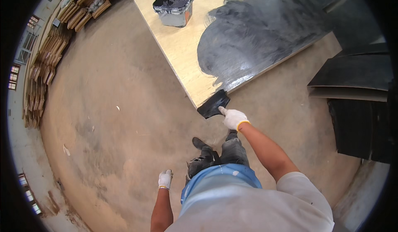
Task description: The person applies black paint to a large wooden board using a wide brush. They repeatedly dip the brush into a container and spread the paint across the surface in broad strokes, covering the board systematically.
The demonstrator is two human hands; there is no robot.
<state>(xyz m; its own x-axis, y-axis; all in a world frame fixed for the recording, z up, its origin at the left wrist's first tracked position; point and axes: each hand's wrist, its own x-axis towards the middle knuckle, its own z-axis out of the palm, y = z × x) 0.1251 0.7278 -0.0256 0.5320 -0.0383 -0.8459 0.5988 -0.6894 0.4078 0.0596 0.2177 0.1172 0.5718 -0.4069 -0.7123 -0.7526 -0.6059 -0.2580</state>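
Note:
In my right hand [234, 118], gloved in white with a yellow cuff, is a wide black spreader [213, 104], coated in dark wet material. My fingers are closed round it, with one finger laid along its back. The spreader's blade is at the near corner of a pale yellow board [182, 53]. A dark grey coating [253, 32] with swirled edges covers much of the board's right part; its near end looks wet and shiny. My left hand [165, 179], also gloved, hangs low by my side, away from the board. Its fingers are curled in, and nothing shows in them.
A square bucket [174, 14] with dark material inside and smeared sides stands on the board's far left. Stacks of brown boards [43, 62] line the left wall. Black sheets [352, 74] lie stacked at the right. Small scraps [66, 150] dot the concrete floor [112, 107].

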